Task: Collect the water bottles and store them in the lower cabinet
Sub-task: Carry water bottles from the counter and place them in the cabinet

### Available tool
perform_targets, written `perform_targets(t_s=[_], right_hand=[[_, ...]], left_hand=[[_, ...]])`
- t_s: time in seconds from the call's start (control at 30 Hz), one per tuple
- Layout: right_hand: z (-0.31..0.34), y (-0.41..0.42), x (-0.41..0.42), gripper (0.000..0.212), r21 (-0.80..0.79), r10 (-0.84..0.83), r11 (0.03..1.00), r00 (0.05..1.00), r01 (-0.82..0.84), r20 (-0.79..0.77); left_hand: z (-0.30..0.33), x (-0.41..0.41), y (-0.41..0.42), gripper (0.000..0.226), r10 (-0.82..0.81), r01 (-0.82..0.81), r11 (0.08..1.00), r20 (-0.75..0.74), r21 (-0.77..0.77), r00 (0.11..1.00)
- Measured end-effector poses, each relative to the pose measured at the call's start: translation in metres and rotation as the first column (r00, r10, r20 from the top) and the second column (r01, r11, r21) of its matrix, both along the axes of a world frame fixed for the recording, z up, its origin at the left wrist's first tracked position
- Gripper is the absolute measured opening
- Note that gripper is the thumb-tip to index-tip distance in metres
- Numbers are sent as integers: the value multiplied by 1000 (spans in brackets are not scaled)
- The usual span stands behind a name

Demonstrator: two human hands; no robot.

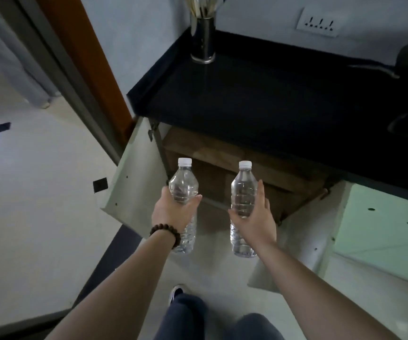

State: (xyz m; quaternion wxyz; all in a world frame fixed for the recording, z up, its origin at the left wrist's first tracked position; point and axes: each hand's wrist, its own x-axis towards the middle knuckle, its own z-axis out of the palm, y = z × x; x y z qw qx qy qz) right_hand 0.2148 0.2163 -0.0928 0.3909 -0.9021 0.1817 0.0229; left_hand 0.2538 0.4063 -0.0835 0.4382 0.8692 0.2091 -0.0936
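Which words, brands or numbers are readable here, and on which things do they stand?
None can be read.
Clear plastic bottle in the left hand: no label visible.
Clear plastic bottle in the right hand: no label visible.
White wall socket plate: only blurred holes, no text.

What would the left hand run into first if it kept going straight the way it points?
Probably nothing at once: the left hand, gripping its water bottle, points into the open lower cabinet. The open left cabinet door hangs just beside that path; depth is hard to judge.
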Motion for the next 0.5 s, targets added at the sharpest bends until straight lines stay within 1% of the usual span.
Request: perform_targets(t_s=[0.13,0.27,0.37,0.47,0.5], right_hand=[[-11,19,17,100,-2,-37,999,999,37,-32],[-34,24,35,102,-27,-61,998,996,60,-57],[-70,20,56,104,-43,-76,996,995,74,-57],[-122,14,85,105,-49,-108,993,992,105,-63],[-142,14,95,104,-28,-137,990,989,135,-61]], left_hand=[[-11,35,17,54,-90,92,995,-60,33,994],[-35,61,13,50,-124,127,992,-106,17,987],[-73,80,3,48,-130,129,992,-121,-15,984],[-128,108,-10,51,-121,113,991,-118,-77,986],[-147,119,-16,51,-121,110,990,-126,-90,985]])
